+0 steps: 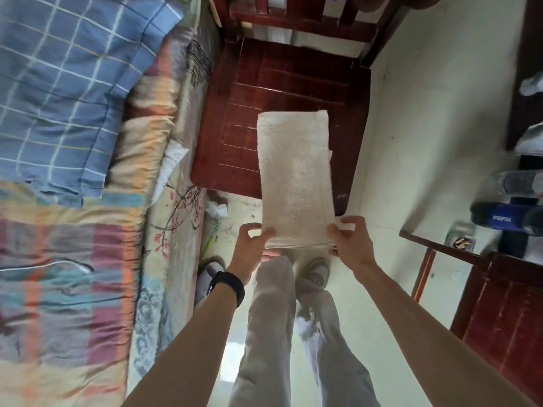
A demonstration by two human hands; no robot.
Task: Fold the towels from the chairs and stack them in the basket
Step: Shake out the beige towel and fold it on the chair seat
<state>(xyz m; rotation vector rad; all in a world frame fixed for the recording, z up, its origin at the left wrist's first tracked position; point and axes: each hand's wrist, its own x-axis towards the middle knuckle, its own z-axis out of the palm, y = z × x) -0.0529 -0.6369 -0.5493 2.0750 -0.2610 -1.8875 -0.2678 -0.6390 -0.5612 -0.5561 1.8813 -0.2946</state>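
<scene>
A cream towel, folded into a long narrow strip, stretches away from me over the front of a dark red wooden chair. My left hand pinches its near left corner, thumb on top. At the near right corner my right hand grips the folded edge the same way. The far end of the towel lies over the chair seat; I cannot tell whether it touches the seat. No basket is in view.
A bed with a striped quilt and a blue checked pillow fills the left side. A second red wooden chair or table stands at the right, with a Pepsi bottle beyond it. My legs and shoes are on the pale tiled floor below.
</scene>
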